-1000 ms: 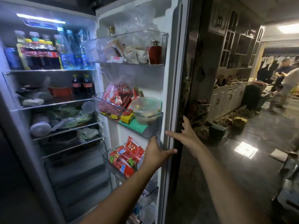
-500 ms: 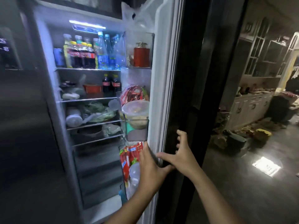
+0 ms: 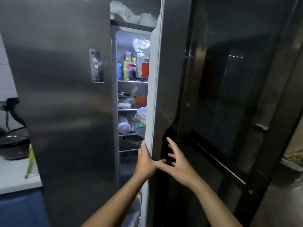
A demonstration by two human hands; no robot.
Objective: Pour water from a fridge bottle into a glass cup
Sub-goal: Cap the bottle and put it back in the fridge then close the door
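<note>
Narrower than half a second ago, the gap between the two fridge doors now shows only a slim strip of lit shelves, and both hands have travelled with the right-hand door [image 3: 165, 89] toward the centre of the frame. At lower centre, the left hand [image 3: 145, 163] lies with straight fingers flat against the pale inner edge of that door, its thumb reaching round toward the dark front face. Just beside it and touching it at the thumb, the right hand [image 3: 177, 163] is spread wide, fingers fanned and straight, its tips at or very near the door's black front; whether they press it cannot be told. Both bare forearms run up from the bottom edge. Above the hands, through the gap, the top shelf [image 3: 132, 81] carries a cluster of bottles [image 3: 128, 67] with yellow and dark labels, too blurred to tell which one holds water, and a red jar [image 3: 145, 69] stands in the door bin just to their right. Lower shelves hold wrapped food and an orange container [image 3: 140, 99]. Filling the left of the frame is the closed steel door [image 3: 62, 104] with its small lit display panel [image 3: 96, 65]. At far left, a white counter [image 3: 14, 176] carries a dark pot [image 3: 14, 146].
</note>
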